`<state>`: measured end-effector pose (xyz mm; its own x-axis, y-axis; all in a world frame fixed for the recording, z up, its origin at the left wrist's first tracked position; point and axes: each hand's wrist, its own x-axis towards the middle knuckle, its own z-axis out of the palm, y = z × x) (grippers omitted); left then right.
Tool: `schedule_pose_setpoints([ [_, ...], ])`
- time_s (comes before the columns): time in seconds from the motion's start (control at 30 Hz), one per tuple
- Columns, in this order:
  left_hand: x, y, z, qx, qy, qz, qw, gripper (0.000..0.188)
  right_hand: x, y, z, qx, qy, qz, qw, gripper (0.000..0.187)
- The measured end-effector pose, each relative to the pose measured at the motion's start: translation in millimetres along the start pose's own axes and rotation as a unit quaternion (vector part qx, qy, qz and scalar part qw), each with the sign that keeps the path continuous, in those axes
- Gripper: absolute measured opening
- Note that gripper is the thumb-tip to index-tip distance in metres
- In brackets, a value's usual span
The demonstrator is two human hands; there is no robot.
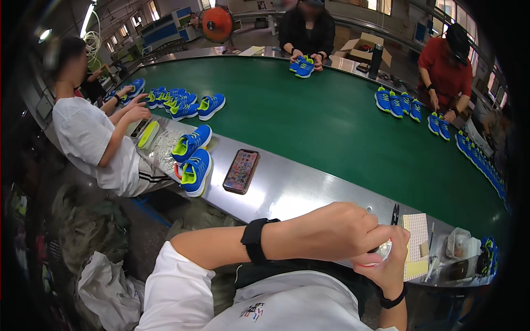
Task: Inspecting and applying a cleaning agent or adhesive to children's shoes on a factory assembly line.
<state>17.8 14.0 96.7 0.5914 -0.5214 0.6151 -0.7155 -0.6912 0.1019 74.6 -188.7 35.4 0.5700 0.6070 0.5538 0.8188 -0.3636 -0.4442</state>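
Note:
My left hand reaches across my body, its fingers closed at a small round whitish thing with a reddish edge. My right hand is closed around the same thing from the other side. Fingers cover most of it, so its kind cannot be made out. Beside my hands on the metal ledge lie a pale label sheet with a yellow lower part and a slim black tool. Farther left on the ledge are a phone with a lit screen and two blue sneakers with lime linings.
A green conveyor belt runs beyond the ledge. Blue sneakers stand at its left, more at its right. A co-worker sits at left; others work opposite. White laces lie near the left shoes, a plastic bag at right.

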Motion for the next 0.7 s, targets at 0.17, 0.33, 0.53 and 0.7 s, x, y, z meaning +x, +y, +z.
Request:
schedule_pose_setpoints([
  [0.17, -7.1, 9.2, 7.1, 0.012, 0.020, -0.115, 0.993, 0.037, -4.2, -4.1, 5.3, -0.052, 0.010, -0.002, 0.999, 0.066],
  [0.33, -4.3, 14.4, 8.4, 0.036, 0.017, -0.161, 0.986, 0.040, -8.0, -5.2, 5.5, -0.057, 0.008, 0.010, 0.998, 0.065],
  [0.53, 1.0, 10.6, -3.7, 0.072, 0.029, -0.118, 0.990, 0.033, -6.6, 0.3, 7.3, 0.009, 0.068, 0.046, 0.997, 0.060],
  [0.7, -17.2, -10.3, 0.9, 0.009, 0.067, 0.025, 0.997, 0.033, -5.8, -1.9, 7.4, 0.007, -0.025, 0.016, 1.000, 0.067],
])
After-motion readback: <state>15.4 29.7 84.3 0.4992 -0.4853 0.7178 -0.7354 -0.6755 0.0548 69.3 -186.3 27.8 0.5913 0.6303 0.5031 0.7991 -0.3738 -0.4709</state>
